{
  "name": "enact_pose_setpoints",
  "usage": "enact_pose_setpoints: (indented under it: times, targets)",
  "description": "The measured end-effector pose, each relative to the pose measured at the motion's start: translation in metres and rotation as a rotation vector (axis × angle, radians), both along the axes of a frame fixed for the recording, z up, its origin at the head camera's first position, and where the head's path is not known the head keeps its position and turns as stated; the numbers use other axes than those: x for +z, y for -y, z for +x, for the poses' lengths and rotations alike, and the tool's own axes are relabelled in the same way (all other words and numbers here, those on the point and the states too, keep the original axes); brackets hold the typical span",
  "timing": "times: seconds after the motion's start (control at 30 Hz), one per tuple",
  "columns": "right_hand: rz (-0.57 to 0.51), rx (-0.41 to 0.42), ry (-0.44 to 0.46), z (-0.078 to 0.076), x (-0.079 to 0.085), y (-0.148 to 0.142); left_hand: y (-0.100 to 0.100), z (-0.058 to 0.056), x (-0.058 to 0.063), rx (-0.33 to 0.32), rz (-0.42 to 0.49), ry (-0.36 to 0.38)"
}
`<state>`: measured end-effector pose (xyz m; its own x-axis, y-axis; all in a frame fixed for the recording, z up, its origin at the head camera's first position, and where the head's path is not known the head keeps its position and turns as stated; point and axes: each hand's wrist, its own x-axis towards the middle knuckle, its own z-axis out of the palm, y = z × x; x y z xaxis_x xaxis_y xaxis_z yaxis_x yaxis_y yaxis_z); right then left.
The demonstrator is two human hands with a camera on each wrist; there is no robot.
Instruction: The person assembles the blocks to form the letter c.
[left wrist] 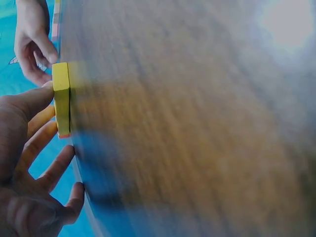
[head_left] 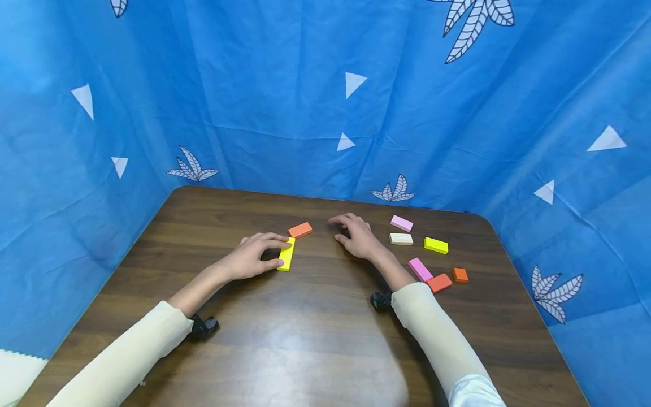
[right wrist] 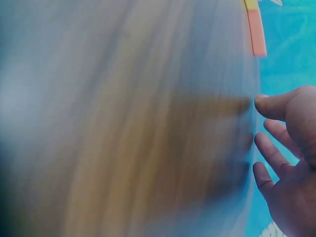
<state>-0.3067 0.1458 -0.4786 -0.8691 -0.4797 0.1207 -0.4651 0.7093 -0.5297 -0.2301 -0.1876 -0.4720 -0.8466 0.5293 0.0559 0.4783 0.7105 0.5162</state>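
Yellow block (head_left: 286, 255) lies flat, nearer me than orange block (head_left: 300, 229). My left hand (head_left: 250, 258) spans it; cannot tell if pinching. Right hand (head_left: 360, 238) spread, right of orange block. Likely light, stiff, slick; grip long sides.

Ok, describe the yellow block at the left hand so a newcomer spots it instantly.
On the wooden table, find the left hand. At its thumb and fingertips lies a yellow block. Colour separates it from the orange block just beyond; the other yellow block lies right of the right hand.
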Motion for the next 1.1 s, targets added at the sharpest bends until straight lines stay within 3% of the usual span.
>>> enact_pose_setpoints:
  times: [0.4, 0.67, 0.9, 1.1]
  targets:
    - [0.009, -0.097, -0.025, 0.014, 0.022, -0.087, 0.000, 0.000, 0.000, 0.004, 0.012, -0.010]
    - [0.056, -0.191, -0.020, 0.017, 0.019, -0.134, 0.002, 0.002, -0.001, 0.015, 0.002, -0.011]
    - [0.079, -0.278, 0.037, 0.021, 0.014, -0.153, 0.001, 0.001, -0.003, 0.007, 0.011, -0.011]
    - [0.096, -0.303, 0.060, 0.022, 0.012, -0.157, -0.001, 0.001, -0.003, 0.005, 0.011, -0.011]
